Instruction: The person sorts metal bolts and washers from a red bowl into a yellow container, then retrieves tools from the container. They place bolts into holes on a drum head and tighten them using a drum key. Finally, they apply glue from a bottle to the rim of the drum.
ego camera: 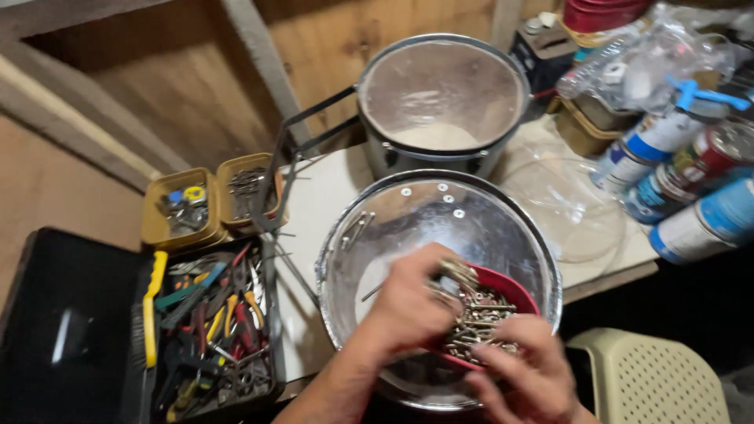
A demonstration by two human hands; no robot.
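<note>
A red bowl (510,284) full of metal bolts and screws (479,318) is held over a large shiny metal pot (440,212) on a white tabletop. My left hand (408,306) is closed around a bunch of bolts (458,273) at the bowl's left rim. My right hand (528,371) grips the bowl's near edge, fingers lying across the bolts. A few loose screws (357,229) rest against the pot's inner wall.
A second metal pot (440,94) with a black handle stands behind. Left: an open black toolbox (212,322) of hand tools, and two small brown trays (182,208) of parts. Right: several spray cans (667,145), a clear lid (569,200), a beige plastic stool (652,381).
</note>
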